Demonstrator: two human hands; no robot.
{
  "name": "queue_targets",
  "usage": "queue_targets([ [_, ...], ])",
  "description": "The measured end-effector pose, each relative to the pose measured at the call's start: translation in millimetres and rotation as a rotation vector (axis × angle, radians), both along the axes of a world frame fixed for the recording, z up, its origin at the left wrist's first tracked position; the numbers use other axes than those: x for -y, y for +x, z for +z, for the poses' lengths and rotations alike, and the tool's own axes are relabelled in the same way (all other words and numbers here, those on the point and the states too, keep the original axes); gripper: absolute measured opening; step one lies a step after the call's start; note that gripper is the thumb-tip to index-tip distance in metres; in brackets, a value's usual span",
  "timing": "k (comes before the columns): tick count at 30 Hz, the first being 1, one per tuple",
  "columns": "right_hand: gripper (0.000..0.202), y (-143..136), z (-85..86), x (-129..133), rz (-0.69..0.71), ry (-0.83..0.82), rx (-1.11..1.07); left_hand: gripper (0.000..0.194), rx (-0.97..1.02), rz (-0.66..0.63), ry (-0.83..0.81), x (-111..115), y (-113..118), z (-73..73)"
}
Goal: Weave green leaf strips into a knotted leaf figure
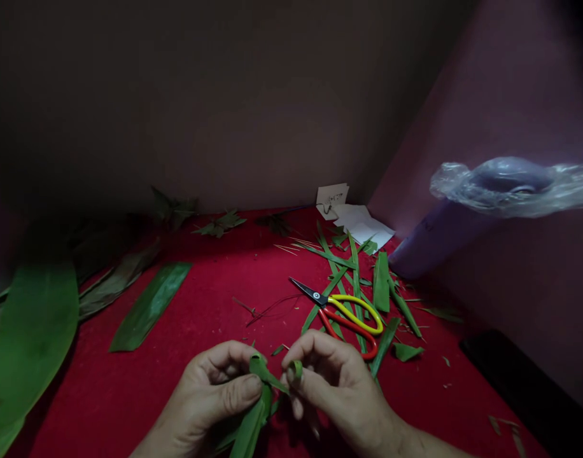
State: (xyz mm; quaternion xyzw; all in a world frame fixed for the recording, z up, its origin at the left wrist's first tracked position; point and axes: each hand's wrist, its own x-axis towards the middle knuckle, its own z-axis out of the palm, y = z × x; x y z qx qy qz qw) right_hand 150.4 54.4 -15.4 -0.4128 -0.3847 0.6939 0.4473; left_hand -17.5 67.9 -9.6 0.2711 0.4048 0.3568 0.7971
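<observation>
Near the bottom middle, my left hand pinches a folded bundle of green leaf strips between thumb and fingers, its long ends hanging down toward me. My right hand is closed beside it, its thumb and finger on a small curled piece of leaf. A narrow leaf end from the bundle points across to the right fingertips. Just beyond the right hand lie scissors with one yellow and one red handle, blades closed and pointing up-left. A thin dark thread trails left of the blades.
Cut leaf strips lie scattered on the red cloth at right. Large leaves and a cut leaf piece lie at left. Thin sticks, white paper and a purple object wrapped in plastic are farther off.
</observation>
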Motion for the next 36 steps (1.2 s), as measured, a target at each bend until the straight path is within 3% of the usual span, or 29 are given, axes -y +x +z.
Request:
queue_targets([
  [4,0.019,0.7,-5.1,2.0,-0.057,0.114,0.012,0.013,0.014,0.034,-0.042,-0.2,2.1,3.3],
  [7,0.014,4.5,-9.0,3.4,-0.072,0.282,0.18,0.016,0.019,0.106,-0.075,0.5,4.2,7.5],
  [11,0.019,9.4,-11.4,4.2,-0.081,0.524,0.405,0.018,0.037,0.134,-0.08,1.3,5.0,10.1],
  [15,0.039,10.7,-13.7,3.8,-0.12,0.593,0.394,0.016,0.025,0.116,-0.081,1.7,3.0,7.6],
  [21,0.043,13.6,-14.2,0.4,-0.133,0.846,0.472,0.014,0.027,0.071,-0.067,1.3,1.6,1.7],
  [26,0.045,16.4,-14.2,1.7,-0.164,0.934,0.553,0.016,0.018,0.073,-0.052,2.2,1.3,-1.2],
  [30,0.04,18.1,-10.3,3.1,-0.176,0.964,0.609,0.017,0.013,0.004,-0.006,2.2,0.8,-1.4],
  [36,0.054,19.1,-4.8,3.2,-0.15,1.082,0.592,0.019,0.077,-0.01,-0.046,4.6,0.9,2.6],
])
